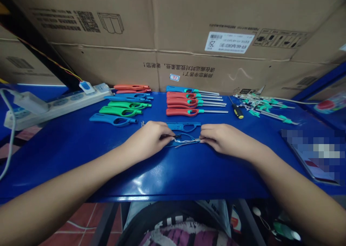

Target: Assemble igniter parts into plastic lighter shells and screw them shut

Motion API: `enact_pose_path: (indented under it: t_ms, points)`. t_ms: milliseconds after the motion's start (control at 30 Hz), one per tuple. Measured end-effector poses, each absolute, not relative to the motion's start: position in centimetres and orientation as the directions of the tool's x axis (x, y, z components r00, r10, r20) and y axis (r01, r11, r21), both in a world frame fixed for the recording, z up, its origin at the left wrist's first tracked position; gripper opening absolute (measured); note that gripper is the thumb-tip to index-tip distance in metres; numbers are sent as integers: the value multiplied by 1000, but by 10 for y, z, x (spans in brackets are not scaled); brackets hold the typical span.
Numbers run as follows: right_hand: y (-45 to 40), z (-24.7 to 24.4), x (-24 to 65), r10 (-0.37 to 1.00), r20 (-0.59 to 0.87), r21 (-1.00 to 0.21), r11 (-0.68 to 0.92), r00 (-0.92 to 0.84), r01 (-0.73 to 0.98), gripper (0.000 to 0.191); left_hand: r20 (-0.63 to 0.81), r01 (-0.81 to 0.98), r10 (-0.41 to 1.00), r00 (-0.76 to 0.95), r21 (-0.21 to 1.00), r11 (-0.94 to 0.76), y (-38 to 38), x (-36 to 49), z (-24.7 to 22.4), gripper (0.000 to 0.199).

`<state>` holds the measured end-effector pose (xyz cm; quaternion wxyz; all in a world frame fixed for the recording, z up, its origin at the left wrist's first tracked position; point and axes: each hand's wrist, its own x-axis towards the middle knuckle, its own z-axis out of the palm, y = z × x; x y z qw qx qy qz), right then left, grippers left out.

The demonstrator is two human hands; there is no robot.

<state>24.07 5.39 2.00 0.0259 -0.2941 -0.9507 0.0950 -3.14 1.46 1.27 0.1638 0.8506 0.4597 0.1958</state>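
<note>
My left hand [152,138] pinches a small black part [177,136] with thin white wires running from it, probably an igniter. The thumb and forefinger of my right hand [223,139] are closed on the end of a thin metal piece [195,141] joined to those wires. Beneath them lies an opened blue lighter shell half [185,135], partly covered by my fingers. Just behind it rests another blue shell half [185,126], flat on the blue table [159,177]. Both hands are low over the tabletop, a short gap apart.
Assembled red lighters [181,112] and a blue one [180,89] lie at the back. Green shells [120,111] and blue shells [112,120] are on the left, by a power strip [58,103]. A screwdriver [238,112], loose lighter innards [267,109] and a phone [310,159] are rightward.
</note>
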Motion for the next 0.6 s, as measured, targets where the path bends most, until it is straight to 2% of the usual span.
enact_pose_path:
  t_ms: [167,300,433,600]
  points:
    - [51,25,241,584,-37,-166,796,-811,582,22,207,698,845,492,486,-526,12,-26,10,17]
    - [48,29,243,569,-50,-208,798,-821,565,17,209,713,857,471,482,-509,11,-24,7,15]
    - [48,26,242,591,12,-218,789,-806,575,18,223,709,858,463,488,-510,11,-24,4,16]
    - [50,16,234,484,52,-174,866,-874,469,15,250,690,847,468,496,-528,10,-23,2,15]
